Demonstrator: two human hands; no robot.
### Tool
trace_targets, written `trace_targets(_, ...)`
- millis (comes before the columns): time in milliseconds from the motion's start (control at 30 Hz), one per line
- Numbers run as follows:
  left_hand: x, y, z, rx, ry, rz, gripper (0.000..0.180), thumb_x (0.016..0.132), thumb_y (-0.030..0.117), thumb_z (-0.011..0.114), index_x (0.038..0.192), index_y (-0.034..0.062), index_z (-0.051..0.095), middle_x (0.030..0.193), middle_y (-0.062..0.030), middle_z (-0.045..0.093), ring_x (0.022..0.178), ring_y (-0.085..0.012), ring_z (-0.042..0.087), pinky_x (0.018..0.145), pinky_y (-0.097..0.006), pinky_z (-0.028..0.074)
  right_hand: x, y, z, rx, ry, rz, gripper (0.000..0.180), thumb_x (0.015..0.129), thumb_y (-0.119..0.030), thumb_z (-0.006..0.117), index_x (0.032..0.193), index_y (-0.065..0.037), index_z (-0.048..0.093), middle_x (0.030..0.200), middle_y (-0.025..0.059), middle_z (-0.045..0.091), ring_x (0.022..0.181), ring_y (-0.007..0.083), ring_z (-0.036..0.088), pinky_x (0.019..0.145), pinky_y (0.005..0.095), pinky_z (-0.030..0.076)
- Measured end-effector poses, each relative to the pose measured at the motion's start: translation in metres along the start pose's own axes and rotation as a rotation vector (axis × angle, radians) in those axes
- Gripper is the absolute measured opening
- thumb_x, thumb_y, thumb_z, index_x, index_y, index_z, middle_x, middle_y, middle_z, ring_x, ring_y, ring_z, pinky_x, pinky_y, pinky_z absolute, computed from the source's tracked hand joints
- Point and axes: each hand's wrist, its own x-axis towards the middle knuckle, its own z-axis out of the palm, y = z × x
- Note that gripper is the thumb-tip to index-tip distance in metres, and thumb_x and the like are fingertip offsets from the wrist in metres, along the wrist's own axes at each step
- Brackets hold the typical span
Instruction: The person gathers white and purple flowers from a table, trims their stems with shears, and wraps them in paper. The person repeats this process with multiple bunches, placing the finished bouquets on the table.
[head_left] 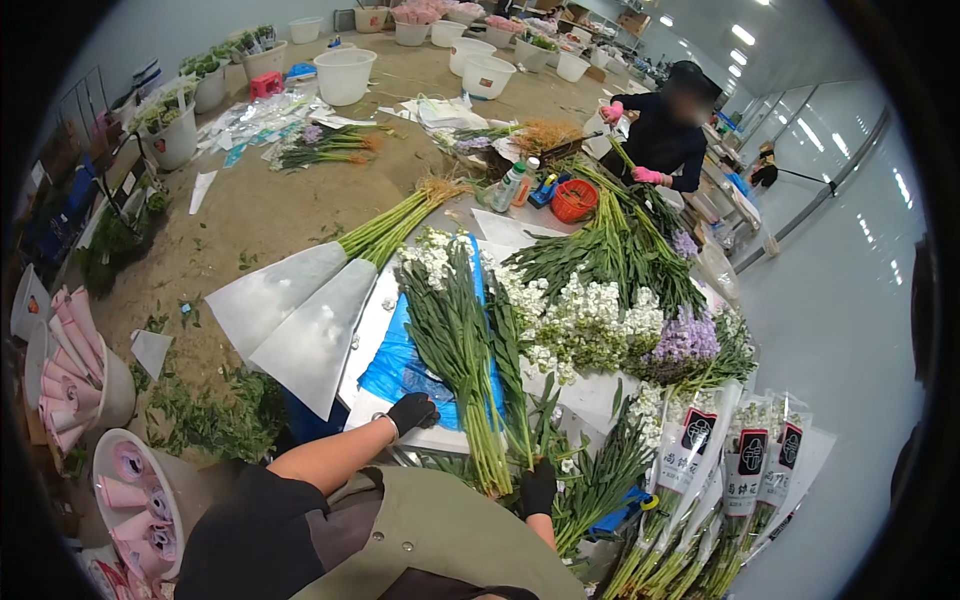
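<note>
My black-gloved left hand (413,414) has its fingers curled at the lower edge of a blue plastic sheet (392,372); whatever is in them, if anything, is hidden. A bunch of leafy white-flowered stems (450,330) lies across that sheet, flower heads away from me and cut ends toward me. To its right, my black-gloved right hand (537,488) is closed round the lower end of a leafy flower stem (516,400). Beyond are heaped white flowers (590,325) and purple flowers (685,335). Two bunches in white paper sleeves (310,325) lie at the left.
Several sleeved bouquets (740,460) stand at the lower right. A red basket (574,201) and bottles (507,188) sit at the table's far end, where a pink-gloved person (660,140) handles stems. Buckets with pink wrapped rolls (140,500) stand at my left; leaves (220,415) litter the floor.
</note>
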Motion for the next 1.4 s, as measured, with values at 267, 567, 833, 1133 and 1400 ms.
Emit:
trace_targets(267,-0.004,0.056,0.014,-0.219,-0.101,-0.566,0.017,0.091,0.028,0.055,0.086,0.0123,0.051,0.076,-0.0023,0.054,0.076,-0.0171,0.060,0.080,-0.030,0.052,0.040,-0.098,0.021,0.166,-0.128,-0.079,0.044,0.073,-0.013,0.060,0.113,0.002,0.053,0.106,0.0224,0.056,0.101,0.0379,0.054,0.089,0.0424,0.043)
trace_targets(567,0.046,0.038,-0.004,0.111,-0.373,-0.492,0.056,0.083,0.057,0.059,0.081,0.0017,0.058,0.079,-0.0146,0.065,0.066,-0.0211,0.065,0.059,-0.034,0.054,0.035,-0.136,0.018,0.022,-0.236,-0.359,0.054,0.072,-0.008,0.062,0.123,-0.001,0.047,0.079,0.0169,0.051,0.076,0.0357,0.052,0.064,0.0458,0.041)
trace_targets(833,0.044,0.055,0.004,0.450,-0.246,-0.216,0.049,0.087,0.048,0.057,0.072,0.0009,0.059,0.066,-0.0136,0.063,0.050,-0.0203,0.062,0.046,-0.034,0.050,0.027,-0.140,0.014,0.055,-0.090,-0.348,0.052,0.074,-0.006,0.059,0.124,-0.002,0.047,0.082,0.0177,0.051,0.077,0.0364,0.051,0.066,0.0454,0.042)
trace_targets(1133,0.077,0.000,-0.036,0.272,-0.382,-0.215,0.024,0.088,0.027,0.058,0.094,0.0039,0.056,0.082,-0.0117,0.065,0.062,-0.0178,0.063,0.057,-0.032,0.054,0.025,-0.107,0.011,0.332,0.065,-0.120,0.044,0.082,-0.010,0.056,0.125,-0.002,0.050,0.085,0.0161,0.057,0.078,0.0336,0.058,0.070,0.0413,0.046)
trace_targets(1400,0.062,0.106,-0.037,0.451,-0.689,-0.721,0.042,0.094,0.042,0.049,0.099,0.0016,0.060,0.087,-0.0132,0.066,0.074,-0.0247,0.065,0.067,-0.037,0.054,-0.013,-0.108,-0.040,1.260,-0.490,0.483,0.060,0.086,-0.043,0.062,0.125,0.001,0.051,0.083,0.0045,0.060,0.076,0.0134,0.056,0.070,0.0277,0.043)
